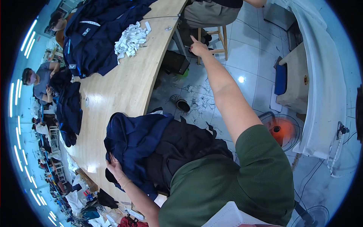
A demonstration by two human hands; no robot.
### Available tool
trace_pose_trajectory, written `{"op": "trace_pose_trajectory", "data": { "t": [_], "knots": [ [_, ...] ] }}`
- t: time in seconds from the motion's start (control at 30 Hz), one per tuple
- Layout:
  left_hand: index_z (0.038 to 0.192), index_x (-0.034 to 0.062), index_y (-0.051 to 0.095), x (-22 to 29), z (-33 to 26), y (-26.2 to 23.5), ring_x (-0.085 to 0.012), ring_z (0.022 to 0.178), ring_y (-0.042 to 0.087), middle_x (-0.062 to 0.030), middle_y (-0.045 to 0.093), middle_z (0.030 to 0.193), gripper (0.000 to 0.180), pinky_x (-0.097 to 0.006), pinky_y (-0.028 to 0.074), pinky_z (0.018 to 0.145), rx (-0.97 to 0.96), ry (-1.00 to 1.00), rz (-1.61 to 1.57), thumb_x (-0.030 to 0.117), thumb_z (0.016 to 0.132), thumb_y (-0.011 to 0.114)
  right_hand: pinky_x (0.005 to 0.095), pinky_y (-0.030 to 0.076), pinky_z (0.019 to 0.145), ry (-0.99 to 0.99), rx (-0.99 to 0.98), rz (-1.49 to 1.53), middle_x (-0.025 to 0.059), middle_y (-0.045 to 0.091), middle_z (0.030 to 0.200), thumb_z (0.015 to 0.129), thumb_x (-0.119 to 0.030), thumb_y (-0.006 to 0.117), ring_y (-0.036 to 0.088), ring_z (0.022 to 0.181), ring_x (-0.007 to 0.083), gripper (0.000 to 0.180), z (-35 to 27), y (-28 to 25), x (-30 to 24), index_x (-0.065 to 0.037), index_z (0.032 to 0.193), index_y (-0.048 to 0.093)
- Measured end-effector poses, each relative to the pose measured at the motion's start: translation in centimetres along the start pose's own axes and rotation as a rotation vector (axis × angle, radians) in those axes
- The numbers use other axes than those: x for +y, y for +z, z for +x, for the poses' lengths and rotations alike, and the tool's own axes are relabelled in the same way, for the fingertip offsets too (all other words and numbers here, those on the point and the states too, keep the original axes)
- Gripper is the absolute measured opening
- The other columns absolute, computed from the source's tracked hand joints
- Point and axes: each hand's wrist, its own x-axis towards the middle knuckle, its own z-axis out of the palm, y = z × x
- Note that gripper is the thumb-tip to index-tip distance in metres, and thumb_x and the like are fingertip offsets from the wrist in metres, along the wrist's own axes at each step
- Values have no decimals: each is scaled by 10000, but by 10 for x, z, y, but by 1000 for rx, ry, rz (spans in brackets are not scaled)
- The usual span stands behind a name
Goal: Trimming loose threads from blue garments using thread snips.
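Observation:
A navy blue garment (130, 130) hangs over the near edge of the wooden table and across my lap. At its left edge my left hand (114, 167) grips the cloth, thumb side showing and some fingers hidden by the fabric. My right hand (199, 48) is stretched far out over the floor, beside a wooden stool (224, 42). Its index finger points forward, the other fingers look bent, and I see nothing held in it. Black cloth (181, 145) lies between the navy garment and my green shirt.
The long wooden table (107, 92) carries a big dark garment pile (94, 45) and white scraps (130, 39). A seated person (211, 15) is ahead; another person (43, 77) handles dark cloth across the table. An orange fan (279, 129) stands right; a clog (180, 103) lies among floor scraps.

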Motion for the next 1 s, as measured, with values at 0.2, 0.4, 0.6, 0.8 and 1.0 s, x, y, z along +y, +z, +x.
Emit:
{"op": "trace_pose_trajectory", "data": {
  "t": [0.2, 0.4, 0.6, 0.8, 1.0],
  "knots": [
    [1348, -91, 406, 0, -5, 3, -329, 1309, 460, -236, 464, 1402, 439, -420, 400, 1089, -24, -7, 28, 196, 1016, 376, 445, 356, 1054, -61, -61, -5, 167, 491, 1391, 869, -189, 537, 486, 1278, 283, 764, 18, -11, -12, -275, 1537, 176],
    [1342, -87, 413, 4, -9, 6, -327, 1307, 463, -228, 463, 1408, 516, -423, 392, 1090, 39, -73, -115, 302, 1003, 400, 473, 428, 982, -124, 94, 19, 33, 291, 1554, 845, -217, 619, 508, 1246, 257, 232, 25, -26, -17, -123, 1028, 726],
    [1350, -96, 393, -25, -73, 62, -312, 1398, 318, -181, 355, 1495, 529, -494, 280, 1160, -117, 100, -208, 279, 977, 380, 344, 510, 715, -296, 224, 471, 92, 670, 1118, 880, -135, 575, 638, 795, 218, 168, -24, -24, -47, -7, 860, 682],
    [1302, -15, 465, -43, -123, 82, -341, 1371, 362, -175, 442, 1400, 406, -534, 308, 1121, -312, 163, -157, 239, 993, 400, 286, 527, 755, -552, -1237, 1165, 146, 690, 1019, 934, -93, 507, 667, 865, 192, 243, -247, -4, -245, 29, 1107, 626],
    [1176, -26, 576, -47, -157, 89, -244, 1062, 627, -153, 648, 1140, 323, -353, 484, 934, -403, -89, 411, 220, 985, 493, 268, 495, 816, -392, -1129, 1069, 114, 664, 1102, 978, -125, 457, 638, 944, 162, 284, -290, 48, -301, -8, 1191, 605]
  ]
}}
